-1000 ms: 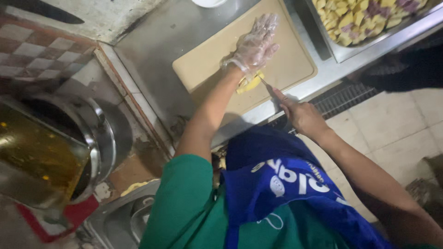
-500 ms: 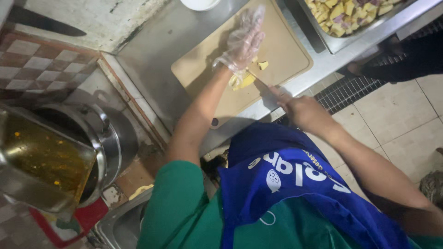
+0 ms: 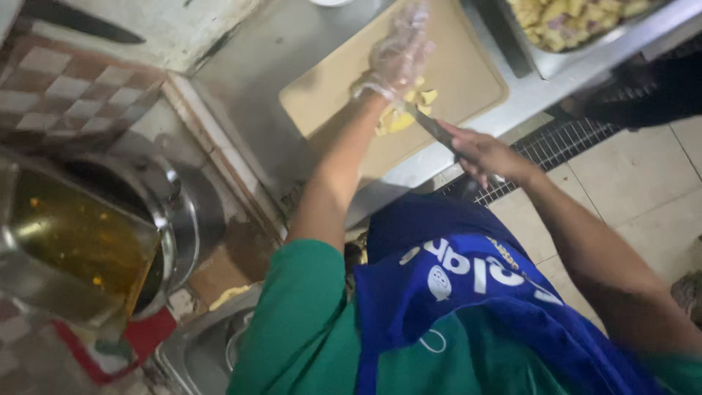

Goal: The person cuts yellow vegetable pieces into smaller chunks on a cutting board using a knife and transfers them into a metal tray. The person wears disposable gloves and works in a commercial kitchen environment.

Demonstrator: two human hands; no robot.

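The gloved left hand [image 3: 401,55] has slid further over the yellow pieces [image 3: 398,117] on the cutting board [image 3: 468,69], fingers spread flat, while the right hand [image 3: 486,153], clamped on the knife [image 3: 433,130], has brought its blade against them.

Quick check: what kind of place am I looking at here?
Most likely a commercial kitchen: a steel counter with a cutting board, a metal tray of cut food, and a big steel pot. The right hand holds a knife.
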